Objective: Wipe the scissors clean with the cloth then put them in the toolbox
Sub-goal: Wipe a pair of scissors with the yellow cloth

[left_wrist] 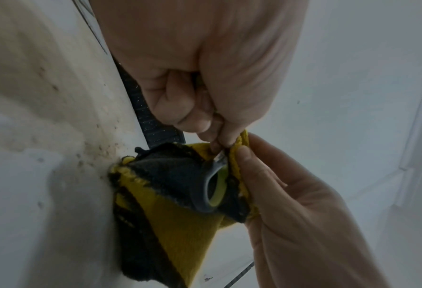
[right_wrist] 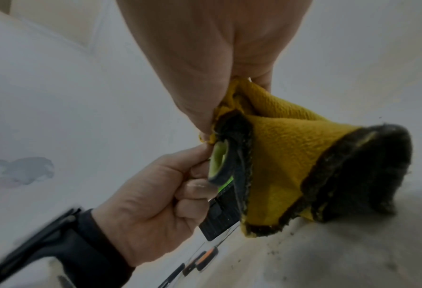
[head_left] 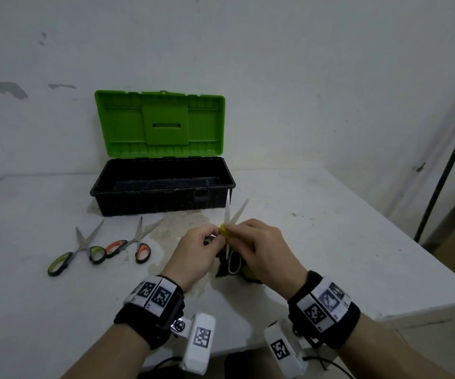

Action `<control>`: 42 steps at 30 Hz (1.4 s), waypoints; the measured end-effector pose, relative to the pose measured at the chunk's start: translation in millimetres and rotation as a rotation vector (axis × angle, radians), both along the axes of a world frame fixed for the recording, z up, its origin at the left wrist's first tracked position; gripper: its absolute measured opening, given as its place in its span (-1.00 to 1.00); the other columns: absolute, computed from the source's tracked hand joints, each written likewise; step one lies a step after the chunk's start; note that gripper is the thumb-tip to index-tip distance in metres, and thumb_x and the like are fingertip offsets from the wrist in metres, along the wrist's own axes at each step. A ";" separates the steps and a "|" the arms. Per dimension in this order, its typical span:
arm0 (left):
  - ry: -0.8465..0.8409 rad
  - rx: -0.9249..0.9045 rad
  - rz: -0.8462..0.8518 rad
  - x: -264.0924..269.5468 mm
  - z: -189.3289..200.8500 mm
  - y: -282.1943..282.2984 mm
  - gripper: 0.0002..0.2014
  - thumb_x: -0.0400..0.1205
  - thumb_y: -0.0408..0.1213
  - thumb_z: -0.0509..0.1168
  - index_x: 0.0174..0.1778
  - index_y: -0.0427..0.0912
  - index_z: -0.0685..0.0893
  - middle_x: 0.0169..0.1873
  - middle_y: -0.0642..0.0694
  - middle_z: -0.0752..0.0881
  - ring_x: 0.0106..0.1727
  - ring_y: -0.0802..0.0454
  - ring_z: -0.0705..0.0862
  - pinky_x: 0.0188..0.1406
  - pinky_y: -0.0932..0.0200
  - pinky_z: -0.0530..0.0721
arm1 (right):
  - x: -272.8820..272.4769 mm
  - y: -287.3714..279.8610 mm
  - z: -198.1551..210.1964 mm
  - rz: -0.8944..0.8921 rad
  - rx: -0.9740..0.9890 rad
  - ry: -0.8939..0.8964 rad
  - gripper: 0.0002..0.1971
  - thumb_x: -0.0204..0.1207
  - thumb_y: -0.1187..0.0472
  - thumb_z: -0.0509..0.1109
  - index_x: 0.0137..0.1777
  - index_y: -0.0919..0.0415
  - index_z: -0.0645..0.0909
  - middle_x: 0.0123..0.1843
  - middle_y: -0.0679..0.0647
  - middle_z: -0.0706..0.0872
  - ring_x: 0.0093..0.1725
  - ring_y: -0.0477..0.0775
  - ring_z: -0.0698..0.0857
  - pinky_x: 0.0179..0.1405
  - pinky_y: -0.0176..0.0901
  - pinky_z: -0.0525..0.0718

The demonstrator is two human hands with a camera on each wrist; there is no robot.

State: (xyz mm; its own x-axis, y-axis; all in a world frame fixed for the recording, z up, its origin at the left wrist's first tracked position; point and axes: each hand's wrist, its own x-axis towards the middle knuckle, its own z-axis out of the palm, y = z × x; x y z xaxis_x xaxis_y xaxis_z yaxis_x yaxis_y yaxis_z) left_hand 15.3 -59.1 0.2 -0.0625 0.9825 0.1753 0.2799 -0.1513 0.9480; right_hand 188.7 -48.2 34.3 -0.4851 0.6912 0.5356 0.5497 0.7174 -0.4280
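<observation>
Nearest, both hands meet above the white table (head_left: 330,242). Left hand (head_left: 193,255), fingers curled, pinches a pair of scissors (head_left: 234,214) at the handle end; one grey-and-lime handle loop (left_wrist: 211,187) hangs below the fingers. Right hand (head_left: 264,250) grips the yellow cloth (right_wrist: 286,152) with dark edging, bunched around the scissors near the pivot. Blades spread open, tips pointing up and away toward the toolbox. Cloth's lower end (left_wrist: 180,233) droops to the tabletop.

Further left on the table: green-handled scissors (head_left: 76,250) and orange-handled scissors (head_left: 133,242), both open, lying flat, handles touching.

Beyond them the toolbox (head_left: 163,187), black base, green lid (head_left: 160,121) raised upright against the wall. Interior looks dark; contents cannot be told.
</observation>
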 end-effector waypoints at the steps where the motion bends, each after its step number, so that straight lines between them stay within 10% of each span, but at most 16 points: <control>1: 0.007 0.000 -0.003 -0.2 0.7 -0.6 -0.81 0.69 -0.21 0.34 -0.25 -0.06 0.74 -0.54 0.16 0.62 -0.54 0.24 0.49 -0.41 0.19 0.42 | 0.4 0.2 1.6 -0.013 0.011 0.001 -0.78 0.61 0.18 0.40 0.22 0.06 0.72 -0.03 -0.02 0.76 -0.08 -0.10 0.69 -0.03 -0.47 0.56; 5: 0.040 -0.001 -0.019 -2.5 4.7 -3.5 -0.78 0.67 -0.11 0.38 -0.29 -0.04 0.76 -0.55 0.17 0.59 -0.54 0.21 0.45 -0.43 0.19 0.41 | 3.8 2.4 4.8 -0.049 0.090 -0.012 -0.84 0.59 0.18 0.42 0.12 0.09 0.75 -0.12 0.01 0.74 -0.17 0.00 0.70 -0.16 -0.11 0.70; 18: 0.195 -0.016 -0.015 -9.4 2.7 -9.9 -0.73 0.65 0.04 0.39 -0.28 0.00 0.80 -0.40 0.04 0.72 -0.39 0.20 0.57 -0.27 0.19 0.56 | 20.6 37.8 16.4 -0.299 0.099 -0.064 -0.82 0.65 0.22 0.33 -0.06 0.20 0.76 -0.18 0.07 0.62 -0.27 0.09 0.62 -0.24 0.08 0.68; 23: 0.169 -0.050 0.016 -8.6 0.2 -5.8 -0.74 0.64 0.06 0.39 -0.29 0.04 0.80 -0.30 -0.04 0.80 -0.21 -0.15 0.72 -0.12 -0.10 0.70 | 13.9 16.0 8.8 -0.135 0.109 -0.073 -0.77 0.66 0.06 0.25 -0.01 0.08 0.74 -0.18 0.03 0.59 -0.32 0.08 0.62 -0.32 0.03 0.67; 30: 0.229 -0.024 -0.010 -7.9 1.0 -6.7 -0.76 0.65 -0.01 0.40 -0.28 -0.02 0.79 -0.42 0.16 0.70 -0.36 0.30 0.59 -0.25 0.28 0.51 | 9.0 18.4 -2.9 -0.150 0.082 -0.143 -0.84 0.63 0.23 0.31 -0.03 0.18 0.73 -0.19 0.08 0.58 -0.29 0.12 0.59 -0.29 0.07 0.65; 42: 0.243 -0.038 -0.033 -10.5 1.0 -2.5 -0.77 0.65 -0.03 0.41 -0.27 -0.02 0.80 -0.42 0.06 0.70 -0.36 0.16 0.59 -0.21 0.08 0.59 | 1.5 5.5 -9.5 -0.064 0.096 -0.184 -0.76 0.64 0.13 0.24 0.06 0.14 0.74 -0.21 0.09 0.56 -0.33 0.13 0.57 -0.40 0.06 0.63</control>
State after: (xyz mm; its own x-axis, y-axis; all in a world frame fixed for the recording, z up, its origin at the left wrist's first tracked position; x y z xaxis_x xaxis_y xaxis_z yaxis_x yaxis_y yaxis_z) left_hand 4.8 -61.6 1.2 0.0088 0.9895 0.1445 0.4961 -0.1298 0.8585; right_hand 190.2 -42.7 24.9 -0.5376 0.6739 0.5068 0.6581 0.7111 -0.2474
